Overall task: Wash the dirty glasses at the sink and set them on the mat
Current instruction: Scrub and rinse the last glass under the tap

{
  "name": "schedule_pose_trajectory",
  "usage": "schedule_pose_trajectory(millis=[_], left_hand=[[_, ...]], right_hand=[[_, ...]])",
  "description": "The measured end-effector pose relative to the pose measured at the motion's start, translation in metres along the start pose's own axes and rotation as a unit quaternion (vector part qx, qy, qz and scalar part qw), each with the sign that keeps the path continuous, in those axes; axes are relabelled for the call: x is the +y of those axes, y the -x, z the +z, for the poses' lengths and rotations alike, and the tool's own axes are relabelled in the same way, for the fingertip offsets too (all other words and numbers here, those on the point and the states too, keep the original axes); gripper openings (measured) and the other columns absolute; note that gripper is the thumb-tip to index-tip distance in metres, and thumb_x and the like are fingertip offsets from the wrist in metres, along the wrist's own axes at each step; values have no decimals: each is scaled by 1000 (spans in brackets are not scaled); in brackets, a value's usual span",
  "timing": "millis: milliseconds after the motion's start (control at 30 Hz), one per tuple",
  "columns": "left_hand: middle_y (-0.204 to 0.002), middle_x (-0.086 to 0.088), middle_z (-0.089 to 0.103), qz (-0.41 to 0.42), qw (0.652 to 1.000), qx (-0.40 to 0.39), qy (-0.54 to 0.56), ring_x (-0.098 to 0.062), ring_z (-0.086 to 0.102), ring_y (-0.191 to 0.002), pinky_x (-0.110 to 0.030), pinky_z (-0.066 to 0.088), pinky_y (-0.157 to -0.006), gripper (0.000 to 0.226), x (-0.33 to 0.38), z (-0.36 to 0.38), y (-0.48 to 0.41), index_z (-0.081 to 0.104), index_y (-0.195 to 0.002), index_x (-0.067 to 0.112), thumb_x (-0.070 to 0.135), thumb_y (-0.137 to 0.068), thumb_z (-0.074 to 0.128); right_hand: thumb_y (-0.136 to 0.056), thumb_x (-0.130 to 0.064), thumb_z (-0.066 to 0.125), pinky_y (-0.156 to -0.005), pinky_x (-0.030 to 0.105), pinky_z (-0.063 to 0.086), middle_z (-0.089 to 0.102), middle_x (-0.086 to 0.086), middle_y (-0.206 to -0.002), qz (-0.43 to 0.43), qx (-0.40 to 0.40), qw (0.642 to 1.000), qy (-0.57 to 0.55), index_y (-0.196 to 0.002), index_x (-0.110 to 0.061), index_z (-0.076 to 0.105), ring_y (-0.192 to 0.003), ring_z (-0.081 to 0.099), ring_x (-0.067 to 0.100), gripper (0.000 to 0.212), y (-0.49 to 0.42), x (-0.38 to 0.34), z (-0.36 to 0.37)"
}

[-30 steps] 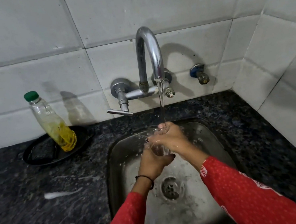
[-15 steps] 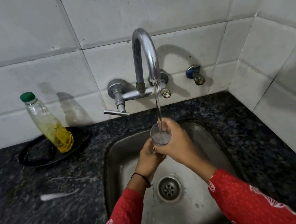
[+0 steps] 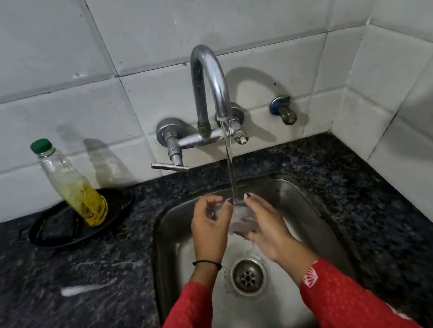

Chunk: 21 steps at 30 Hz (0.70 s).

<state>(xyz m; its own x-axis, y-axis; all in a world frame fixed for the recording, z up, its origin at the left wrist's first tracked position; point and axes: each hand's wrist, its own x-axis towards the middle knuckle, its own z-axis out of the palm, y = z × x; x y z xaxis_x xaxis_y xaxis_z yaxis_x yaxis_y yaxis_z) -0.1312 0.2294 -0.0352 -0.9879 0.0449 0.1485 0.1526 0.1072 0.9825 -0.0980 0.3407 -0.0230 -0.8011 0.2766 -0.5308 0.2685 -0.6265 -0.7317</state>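
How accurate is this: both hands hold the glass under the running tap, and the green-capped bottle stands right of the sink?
One slip: in the head view the green-capped bottle stands left of the sink, not right. The rest holds: the left hand and right hand hold the glass under the running tap.

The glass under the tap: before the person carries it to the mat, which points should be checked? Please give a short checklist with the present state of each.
1. Grip on the glass: the left hand and the right hand both hold it. Ok.
2. Glass under the water stream from the tap: ok.
3. Glass above the sink, so that drips fall inside: ok.
4. Glass rinsed clean: cannot tell, it is blurred.
5. Mat located: not ok, no mat is in view.
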Motion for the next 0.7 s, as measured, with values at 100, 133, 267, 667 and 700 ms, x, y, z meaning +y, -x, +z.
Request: schedule_pose_trajectory(millis=[100,133,267,667,700], left_hand=[[-98,5,60,173,977,-53,-113,-12,57,-97,-22,45,-85,17,-2,-7,0,60,-90,30,21,-79,70],[-100,5,60,185,973,-58,-129,-12,57,-100,-21,45,-87,17,-1,-9,1,61,-91,27,20,-77,70],[-118,8,61,24,993,-108,-45,3,57,-110,-11,44,-93,45,-11,-24,2,58,-118,19,12,-76,76],[-133,-6,57,-139,961,-213,111,-18,55,-120,-29,49,-93,66,-7,-18,-11,43,-135,24,-1,-78,65],[-143,-10,48,-172,957,-157,172,-22,50,-128,-36,46,-99,68,-3,-17,-16,30,-144,22,0,-86,59]], right_hand=[[-94,-34,55,-67,38,60,72,19,-94,116,-24,993,-8,-110,-5,64,-87,69,28,34,0,-8,-1],[-94,-34,55,-64,38,60,72,18,-86,125,-25,992,-5,-103,-5,64,-80,69,26,31,-1,-12,0],[-85,-30,68,-59,37,60,65,14,-85,59,-23,990,125,-74,-10,60,-75,66,25,24,-11,-22,8],[-63,-20,86,-67,2,42,61,-11,-99,-280,-70,820,494,-121,-22,53,-84,57,-4,67,-1,-40,19],[-63,-23,86,-68,1,41,62,-9,-104,-297,-60,812,500,-123,-23,54,-90,58,0,68,0,-41,18]])
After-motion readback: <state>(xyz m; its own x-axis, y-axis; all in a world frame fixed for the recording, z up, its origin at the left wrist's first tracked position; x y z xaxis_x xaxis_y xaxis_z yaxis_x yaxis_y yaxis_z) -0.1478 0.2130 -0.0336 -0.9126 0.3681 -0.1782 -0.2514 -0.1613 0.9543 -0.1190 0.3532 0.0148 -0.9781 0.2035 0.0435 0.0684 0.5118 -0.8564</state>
